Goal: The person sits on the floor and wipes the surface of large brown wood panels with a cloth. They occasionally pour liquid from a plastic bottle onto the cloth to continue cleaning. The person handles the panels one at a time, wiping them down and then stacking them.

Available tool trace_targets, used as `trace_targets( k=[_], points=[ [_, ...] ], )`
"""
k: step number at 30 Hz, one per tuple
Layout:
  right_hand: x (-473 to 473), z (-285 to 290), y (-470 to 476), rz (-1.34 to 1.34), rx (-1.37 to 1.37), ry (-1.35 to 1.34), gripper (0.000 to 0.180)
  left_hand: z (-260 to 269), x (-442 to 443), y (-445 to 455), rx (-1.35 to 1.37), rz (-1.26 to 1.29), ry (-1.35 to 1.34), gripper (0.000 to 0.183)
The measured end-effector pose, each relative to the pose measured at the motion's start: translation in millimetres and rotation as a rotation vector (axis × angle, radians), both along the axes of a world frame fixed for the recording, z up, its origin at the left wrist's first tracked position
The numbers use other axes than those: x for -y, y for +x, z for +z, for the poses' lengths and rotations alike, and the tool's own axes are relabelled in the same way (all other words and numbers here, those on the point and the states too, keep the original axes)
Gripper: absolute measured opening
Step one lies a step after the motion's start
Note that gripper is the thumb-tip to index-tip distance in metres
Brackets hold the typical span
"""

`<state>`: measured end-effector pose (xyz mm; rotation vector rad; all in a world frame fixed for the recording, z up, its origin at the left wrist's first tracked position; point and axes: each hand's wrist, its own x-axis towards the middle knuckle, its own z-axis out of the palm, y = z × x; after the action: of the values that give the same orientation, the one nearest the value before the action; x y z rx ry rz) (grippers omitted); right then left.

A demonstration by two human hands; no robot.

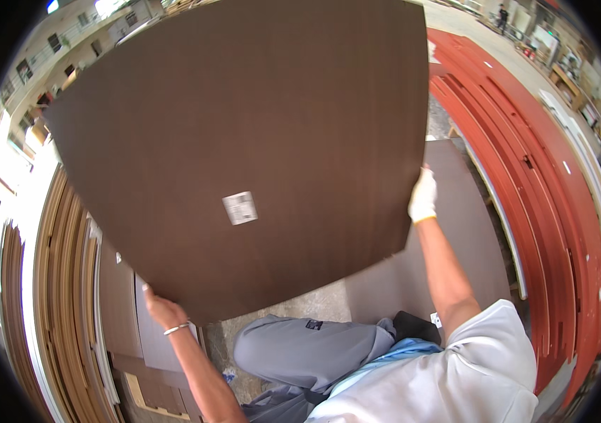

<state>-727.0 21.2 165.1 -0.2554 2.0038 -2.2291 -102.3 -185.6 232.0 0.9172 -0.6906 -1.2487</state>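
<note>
A large dark brown flat panel (pixel 279 132) fills the upper middle of the head view, raised and slightly tilted, with a white printed label (pixel 240 208) on its face. Bare and wearing a bracelet, my left hand (pixel 164 311) grips the panel's lower left edge. My right hand (pixel 423 195), in a white knit glove, holds its right edge. The fingers of both hands are partly hidden at the edges. Beneath the panel's right side lies another brown panel (pixel 459 227).
Long red boards (pixel 533 174) are stacked at the right. At the left are stacked brown boards (pixel 60 275) and more brown panels (pixel 118 306). Concrete floor (pixel 316 301) shows by my knee. A person (pixel 502 18) is far off at the upper right.
</note>
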Motion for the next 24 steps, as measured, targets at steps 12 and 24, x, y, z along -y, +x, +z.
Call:
trace_targets(
  k=[12, 24],
  points=[
    [-248.0, -24.0, -18.1, -0.529, 0.445, 0.733, 0.071, -76.4, 33.2, -293.4, 0.667, -0.527, 0.024, 0.02],
    [-342.9, -75.4, -73.9, -0.539, 0.468, 1.233, 0.066, -198.8, -30.5, -383.3, 0.778, -0.639, 0.502, 0.026]
  ],
)
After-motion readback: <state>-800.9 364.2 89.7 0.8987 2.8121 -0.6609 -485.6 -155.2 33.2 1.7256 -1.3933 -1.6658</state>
